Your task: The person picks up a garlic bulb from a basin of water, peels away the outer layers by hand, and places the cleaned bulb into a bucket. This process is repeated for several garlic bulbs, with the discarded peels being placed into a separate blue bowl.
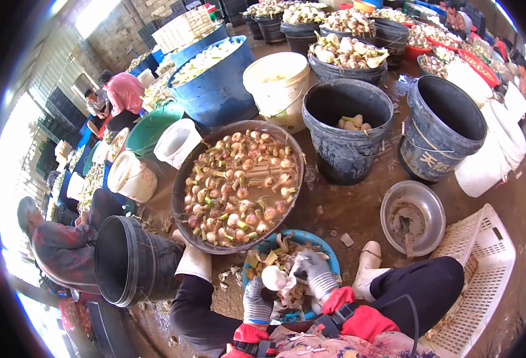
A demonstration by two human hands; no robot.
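Observation:
My left hand [257,302], in a striped grey glove, is closed around a white peeled garlic bulb [273,278]. Just right of the bulb, my right hand [317,273] is also gloved, with its fingers curled; a small dark thing shows at its fingertips, too small to name. Both hands are above a blue basin [333,255] full of papery skins and cut stalks. Directly beyond it stands a wide brown tub [178,216] with many unpeeled garlic bulbs floating in murky water.
Black buckets [342,156] stand ahead, one with a few bulbs inside. A metal bowl [433,206] and a white plastic crate [484,298] are at my right. Another black bucket [137,262] leans at my left, near a seated person [63,244]. Heaped tubs line the back.

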